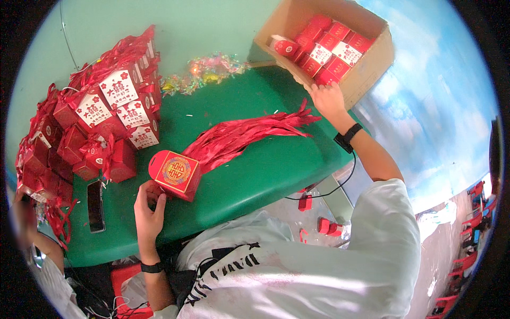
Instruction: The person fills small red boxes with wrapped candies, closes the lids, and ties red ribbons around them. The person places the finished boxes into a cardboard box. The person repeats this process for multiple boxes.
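A red gift box [178, 173] with a rounded lid tab and a gold round emblem sits on the green table. My left hand [149, 207] is at its near left corner, fingertips touching its side, thumb and fingers apart. Off to the right, my right hand [328, 101] has its fingers bent over the near rim of a cardboard carton [366, 74]; the fingertips are partly hidden. Inside the carton lie several red and white gift boxes [334, 45]. A bundle of red ribbons [239, 135] stretches between the single box and the carton.
Finished-looking red and white boxes with ribbons [106, 101] are stacked at left. A phone [96, 206] lies before them, shiny wrapped sweets [204, 73] against the wall. Another person's arm [49, 248] shows at far left. A black cable [340, 186] hangs from my right wrist.
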Demonstrator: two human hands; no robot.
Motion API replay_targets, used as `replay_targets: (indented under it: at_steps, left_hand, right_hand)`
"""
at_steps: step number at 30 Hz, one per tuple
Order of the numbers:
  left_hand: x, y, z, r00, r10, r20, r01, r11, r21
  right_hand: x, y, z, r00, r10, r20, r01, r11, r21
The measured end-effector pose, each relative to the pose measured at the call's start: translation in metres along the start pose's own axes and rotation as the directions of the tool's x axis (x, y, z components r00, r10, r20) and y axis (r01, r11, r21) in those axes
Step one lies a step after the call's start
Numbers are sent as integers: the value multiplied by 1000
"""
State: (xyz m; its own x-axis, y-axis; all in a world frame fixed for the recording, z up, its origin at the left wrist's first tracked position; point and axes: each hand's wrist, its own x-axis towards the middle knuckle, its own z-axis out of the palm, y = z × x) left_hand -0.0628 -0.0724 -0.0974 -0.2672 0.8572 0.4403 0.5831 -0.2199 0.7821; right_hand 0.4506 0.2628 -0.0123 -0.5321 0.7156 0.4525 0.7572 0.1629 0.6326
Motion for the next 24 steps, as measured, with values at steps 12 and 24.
replay_targets:
  at_steps: [12, 24]
  left_hand:
    - [-2, 4, -1, 1000, -15, 18, 15, 999, 30]
    - [-2, 9, -1, 1000, -12, 24, 11, 999, 47]
  right_hand:
    - [-6, -11, 9, 997, 73, 12, -73, 996, 47]
    - [-39, -3, 87, 858, 147, 492, -230, 967, 112]
